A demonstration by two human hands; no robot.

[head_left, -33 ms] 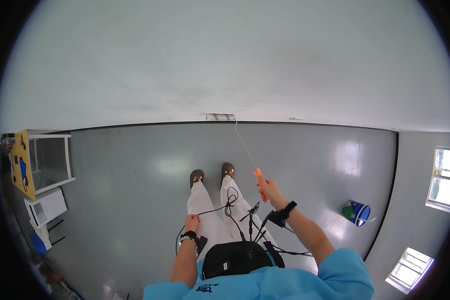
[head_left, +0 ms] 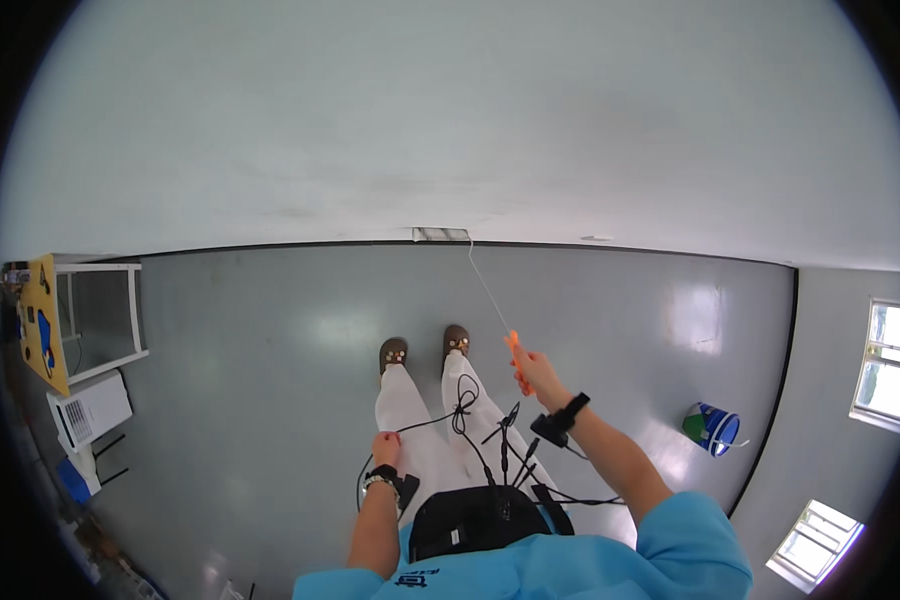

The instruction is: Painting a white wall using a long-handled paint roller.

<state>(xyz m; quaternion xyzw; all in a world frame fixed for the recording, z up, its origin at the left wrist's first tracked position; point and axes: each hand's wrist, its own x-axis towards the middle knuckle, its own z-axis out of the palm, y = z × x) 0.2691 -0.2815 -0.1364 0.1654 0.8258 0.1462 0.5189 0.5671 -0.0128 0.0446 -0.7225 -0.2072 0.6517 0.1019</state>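
My right hand (head_left: 537, 374) is wrapped round the orange handle (head_left: 514, 343) of a paint roller. From the handle a thin metal rod (head_left: 487, 290) runs up and left to the roller's pale, dark-streaked sleeve (head_left: 440, 235). The sleeve lies against the foot of the white wall (head_left: 450, 120), just above the dark strip along the floor. My left hand (head_left: 386, 448) is curled closed beside my left thigh, close to a black cable (head_left: 425, 424). Whether anything is inside its fingers is hidden.
Black cables hang from a black pouch (head_left: 465, 520) at my waist. A blue and green bucket (head_left: 710, 430) stands on the grey floor at right. To the left are a white-framed table with a yellow top (head_left: 45, 325) and a white appliance (head_left: 92, 412). Windows (head_left: 885, 365) are at far right.
My right hand and the orange handle have shifted very slightly toward the wall. The roller sleeve stays at about the same spot, and my left hand remains closed by the thigh.
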